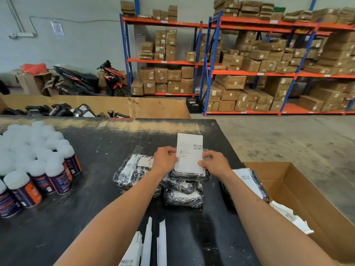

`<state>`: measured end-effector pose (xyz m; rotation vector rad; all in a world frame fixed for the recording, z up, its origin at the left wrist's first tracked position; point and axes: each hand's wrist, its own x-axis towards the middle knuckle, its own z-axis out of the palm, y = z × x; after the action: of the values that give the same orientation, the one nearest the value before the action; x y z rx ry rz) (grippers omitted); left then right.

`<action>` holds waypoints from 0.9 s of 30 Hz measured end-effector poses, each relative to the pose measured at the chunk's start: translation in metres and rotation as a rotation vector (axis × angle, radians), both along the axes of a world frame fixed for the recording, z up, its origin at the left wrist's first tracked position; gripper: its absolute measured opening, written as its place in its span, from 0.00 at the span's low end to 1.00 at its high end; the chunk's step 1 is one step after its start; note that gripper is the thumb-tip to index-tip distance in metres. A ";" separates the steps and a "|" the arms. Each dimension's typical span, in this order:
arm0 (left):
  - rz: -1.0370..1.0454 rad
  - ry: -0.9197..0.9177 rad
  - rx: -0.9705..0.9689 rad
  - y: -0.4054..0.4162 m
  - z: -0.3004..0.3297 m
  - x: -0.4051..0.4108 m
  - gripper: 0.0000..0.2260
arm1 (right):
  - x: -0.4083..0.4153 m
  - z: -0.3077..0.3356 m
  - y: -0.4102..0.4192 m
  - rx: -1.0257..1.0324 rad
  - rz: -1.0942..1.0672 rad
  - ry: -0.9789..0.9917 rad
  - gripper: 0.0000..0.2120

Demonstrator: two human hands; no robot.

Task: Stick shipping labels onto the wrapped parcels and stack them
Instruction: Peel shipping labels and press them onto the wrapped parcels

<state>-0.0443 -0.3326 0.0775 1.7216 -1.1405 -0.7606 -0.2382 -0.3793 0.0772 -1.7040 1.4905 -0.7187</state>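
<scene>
A white shipping label (189, 153) with barcodes is held upright above the middle of the black table. My left hand (166, 158) pinches its left edge and my right hand (214, 161) pinches its right edge. Just below it lies a stack of black wrapped parcels (184, 191). Another wrapped parcel (132, 171) with a label on it lies to the left of the stack. One more labelled parcel (249, 181) rests by my right forearm at the table's right edge. Loose label sheets (148, 244) lie at the near edge.
Several white-capped bottles (36, 166) crowd the table's left side. An open cardboard box (299, 200) holding paper scraps stands at the right. A large cardboard bin (115, 105) with black parcels sits behind the table. Shelving with cartons and a motorbike (90, 79) stand beyond.
</scene>
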 end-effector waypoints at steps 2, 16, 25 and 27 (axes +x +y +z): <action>0.002 -0.029 0.003 -0.001 -0.003 0.002 0.14 | 0.001 0.001 0.001 0.001 0.002 0.034 0.08; -0.151 -0.512 -0.218 0.009 -0.045 -0.001 0.16 | 0.006 -0.028 0.020 -0.216 0.036 0.103 0.24; -0.403 -0.490 0.023 0.019 -0.050 0.008 0.32 | -0.004 -0.033 0.023 -0.583 0.300 0.321 0.21; -0.437 -0.520 0.043 0.019 -0.051 0.008 0.31 | 0.005 -0.028 0.021 -0.507 0.450 0.445 0.24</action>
<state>-0.0364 -0.3132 0.0264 1.7792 -1.9113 -0.6038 -0.2337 -0.3586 0.0488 -2.6133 1.1747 -0.5147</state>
